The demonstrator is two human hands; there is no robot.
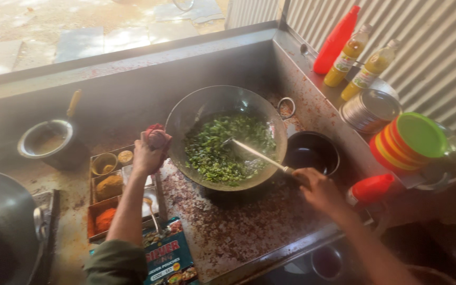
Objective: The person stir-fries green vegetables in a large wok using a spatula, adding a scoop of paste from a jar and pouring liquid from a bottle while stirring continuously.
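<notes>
Stained steel bench (228,227) outdoors, corrugated wall at right edge. Left hand (150,150) clamped on red cloth (154,128) at rim of round steel wok (225,136), mid-bench. Right hand (317,189) closed round long metal ladle (257,154), bowl sunk in chopped greens (222,148). Judgement: hold rim firmly, sweep from bottom, keep greens off wok edge. Spice tray (109,187) near left edge.

A single head-worn camera looks steeply down from just above the worktop (249,232), close to the wok (225,137), facing the back wall and open ground beyond; the frame is tilted.
</notes>
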